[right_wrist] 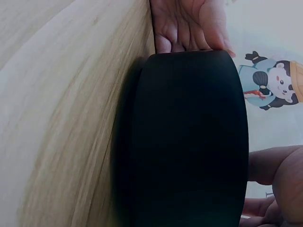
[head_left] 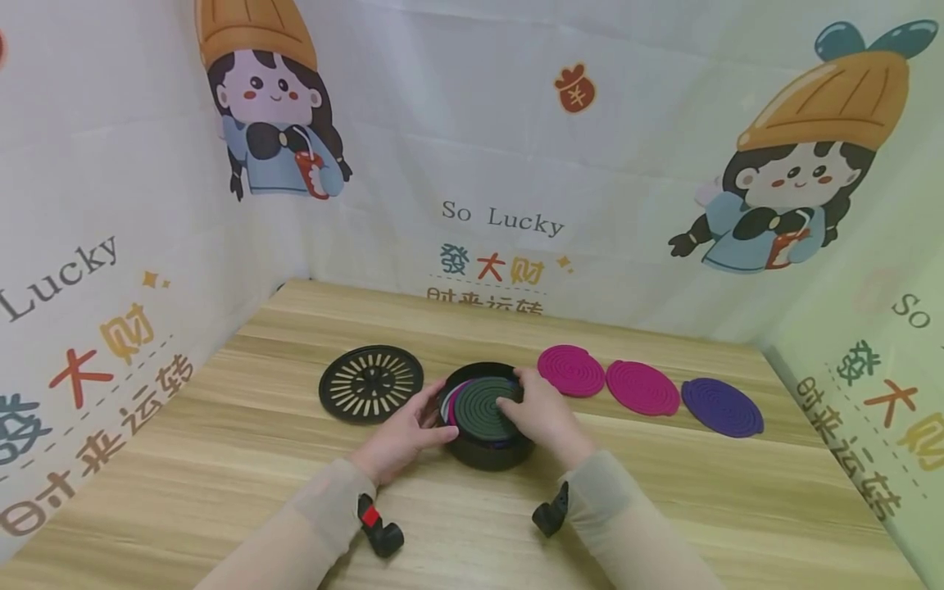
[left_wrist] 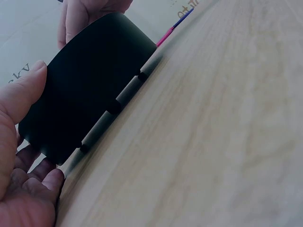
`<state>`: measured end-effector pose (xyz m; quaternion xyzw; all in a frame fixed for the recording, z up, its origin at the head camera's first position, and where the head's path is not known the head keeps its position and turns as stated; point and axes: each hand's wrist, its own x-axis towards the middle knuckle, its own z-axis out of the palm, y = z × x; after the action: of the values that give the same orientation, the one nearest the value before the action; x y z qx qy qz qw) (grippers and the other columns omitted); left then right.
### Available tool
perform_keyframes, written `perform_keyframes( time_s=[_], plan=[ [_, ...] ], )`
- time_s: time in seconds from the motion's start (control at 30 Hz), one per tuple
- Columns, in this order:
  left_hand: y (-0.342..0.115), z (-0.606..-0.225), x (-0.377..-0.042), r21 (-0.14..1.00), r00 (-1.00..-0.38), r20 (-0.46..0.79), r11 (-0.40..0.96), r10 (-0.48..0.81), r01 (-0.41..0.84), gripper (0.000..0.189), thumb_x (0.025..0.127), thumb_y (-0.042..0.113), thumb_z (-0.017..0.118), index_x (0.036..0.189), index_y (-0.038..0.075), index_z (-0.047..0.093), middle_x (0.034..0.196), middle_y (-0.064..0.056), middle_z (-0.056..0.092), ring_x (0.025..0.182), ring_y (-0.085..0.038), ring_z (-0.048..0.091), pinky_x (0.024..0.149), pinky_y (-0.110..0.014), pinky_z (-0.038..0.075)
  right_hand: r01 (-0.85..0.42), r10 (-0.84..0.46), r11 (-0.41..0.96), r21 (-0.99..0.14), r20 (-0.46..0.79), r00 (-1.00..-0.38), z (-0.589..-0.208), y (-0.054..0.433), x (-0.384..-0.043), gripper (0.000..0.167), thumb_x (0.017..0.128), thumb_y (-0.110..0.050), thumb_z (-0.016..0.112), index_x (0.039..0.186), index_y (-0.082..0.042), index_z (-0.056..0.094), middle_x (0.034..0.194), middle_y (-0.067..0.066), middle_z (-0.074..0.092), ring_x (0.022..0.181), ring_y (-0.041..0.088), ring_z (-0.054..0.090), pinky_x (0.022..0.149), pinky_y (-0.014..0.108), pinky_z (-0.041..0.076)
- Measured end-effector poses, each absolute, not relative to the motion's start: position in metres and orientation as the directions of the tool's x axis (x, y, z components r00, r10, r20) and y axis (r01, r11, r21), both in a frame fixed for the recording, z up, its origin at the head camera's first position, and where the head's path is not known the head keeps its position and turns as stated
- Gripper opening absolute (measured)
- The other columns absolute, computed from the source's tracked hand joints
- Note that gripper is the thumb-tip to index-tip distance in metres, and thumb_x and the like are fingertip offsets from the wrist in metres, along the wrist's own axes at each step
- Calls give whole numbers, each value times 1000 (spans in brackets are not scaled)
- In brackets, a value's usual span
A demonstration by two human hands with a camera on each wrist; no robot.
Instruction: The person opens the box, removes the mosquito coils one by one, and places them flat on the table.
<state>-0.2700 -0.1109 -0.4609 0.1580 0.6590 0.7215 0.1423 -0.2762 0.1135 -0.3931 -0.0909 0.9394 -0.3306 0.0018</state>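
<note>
A round black container (head_left: 490, 456) stands on the table, and my left hand (head_left: 404, 434) grips its left side, thumb near the rim and fingers curled round the wall. Inside it lies a dark green round coaster (head_left: 479, 408) with ring grooves, over a magenta edge and a pale one. My right hand (head_left: 549, 414) reaches over the right rim, its thumb on the green coaster's face and its fingers at the edge. The right wrist view shows the container's dark wall (right_wrist: 189, 132) between both hands; there the right fingertips are hidden.
Left of the container lies a black slotted round lid (head_left: 371, 383). To the right, a magenta coaster (head_left: 570, 370), another magenta coaster (head_left: 642, 388) and a purple coaster (head_left: 723, 406) lie in a row on the wooden table (head_left: 664, 492). Printed cloth (head_left: 501, 164) hangs behind and at both sides.
</note>
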Motion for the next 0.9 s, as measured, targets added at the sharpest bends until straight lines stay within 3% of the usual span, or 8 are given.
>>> perform_keyframes(
  time_s=[0.3,0.9],
  plan=[
    [-110,-462,-271,999,-912,30,-44,410,14,88,86,8,72,154,9,17,159,-15,15,145,-31,14,115,-42,22,-215,-230,809,-547,42,-972,-397,109,-274,77,81,-35,77,141,0,43,138,20,50,128,35,46,107,50,38],
    [-111,-463,-272,999,-910,37,-37,413,23,89,85,8,73,154,9,17,159,-13,15,145,-27,14,115,-39,21,-210,-192,692,-691,104,-976,-405,111,-276,61,84,-19,74,136,1,50,134,19,53,127,34,46,108,49,36]
  ],
)
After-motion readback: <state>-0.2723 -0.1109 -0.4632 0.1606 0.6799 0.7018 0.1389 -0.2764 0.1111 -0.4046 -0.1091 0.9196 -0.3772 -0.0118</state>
